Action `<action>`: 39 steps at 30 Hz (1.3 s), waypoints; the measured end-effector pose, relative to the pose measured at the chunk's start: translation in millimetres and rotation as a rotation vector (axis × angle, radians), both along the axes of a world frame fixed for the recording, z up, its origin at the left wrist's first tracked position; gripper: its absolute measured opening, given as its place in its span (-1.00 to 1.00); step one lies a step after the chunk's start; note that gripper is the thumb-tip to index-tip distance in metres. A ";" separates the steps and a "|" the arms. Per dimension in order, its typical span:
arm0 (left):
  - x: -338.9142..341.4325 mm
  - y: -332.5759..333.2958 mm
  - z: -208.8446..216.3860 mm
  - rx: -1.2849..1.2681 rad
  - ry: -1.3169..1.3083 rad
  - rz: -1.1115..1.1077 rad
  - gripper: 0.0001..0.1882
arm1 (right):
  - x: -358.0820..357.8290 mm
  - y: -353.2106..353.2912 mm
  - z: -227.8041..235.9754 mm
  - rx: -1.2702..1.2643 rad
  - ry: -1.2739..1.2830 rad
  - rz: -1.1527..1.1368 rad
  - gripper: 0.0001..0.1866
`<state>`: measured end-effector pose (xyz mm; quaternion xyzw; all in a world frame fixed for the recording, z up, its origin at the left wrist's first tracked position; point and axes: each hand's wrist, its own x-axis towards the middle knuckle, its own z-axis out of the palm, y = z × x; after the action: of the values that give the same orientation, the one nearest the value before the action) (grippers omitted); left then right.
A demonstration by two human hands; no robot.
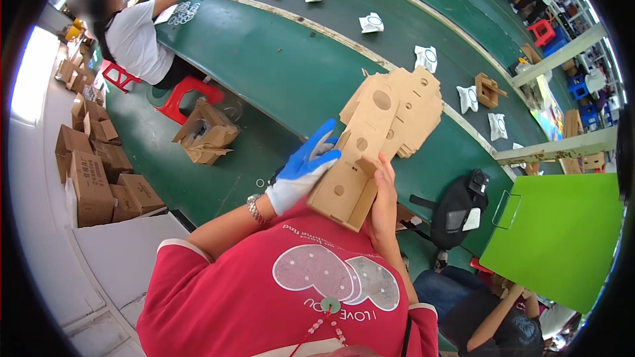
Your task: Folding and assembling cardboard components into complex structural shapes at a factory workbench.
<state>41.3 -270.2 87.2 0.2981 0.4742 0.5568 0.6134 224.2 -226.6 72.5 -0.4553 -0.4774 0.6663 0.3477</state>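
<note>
I have the half-folded cardboard box (337, 193) at the near edge of the bench (264, 59), right hand (382, 199) gripping its right wall, gloved left hand (305, 170) splayed along its left; uneven pressure could buckle a wall.

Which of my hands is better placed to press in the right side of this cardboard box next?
Probably your right hand: it lies along that side of the cardboard box, while your gloved left hand is at the opposite side.
</note>
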 end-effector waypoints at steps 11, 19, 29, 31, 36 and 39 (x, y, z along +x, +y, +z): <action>1.1 -12.4 22.1 -0.026 0.099 -0.075 -0.49 | -13.4 -0.5 3.4 0.114 -0.090 0.014 -0.70; 15.2 31.2 -37.4 0.213 0.153 0.438 -0.21 | -34.7 27.8 -3.3 -0.057 0.260 -0.465 -0.76; -41.6 10.1 -49.8 -0.311 -0.371 -0.459 -0.16 | 34.2 6.0 -18.6 -0.265 0.392 0.253 -0.16; -34.9 29.8 -62.1 -0.511 -0.190 -0.417 -0.38 | 34.4 13.6 -30.7 -0.425 0.085 0.254 -0.34; -24.0 47.1 -33.0 0.019 0.163 -0.330 -0.43 | 9.8 25.6 -2.4 -0.114 -0.092 0.190 -0.76; -30.4 55.7 -39.5 0.026 0.170 -0.212 -0.48 | 4.2 30.5 2.8 -0.121 0.077 0.074 -0.55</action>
<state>10.8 -214.5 47.7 0.4004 0.4831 0.4678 0.6224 228.4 -196.0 75.3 -0.4313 -0.4390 0.7234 0.3129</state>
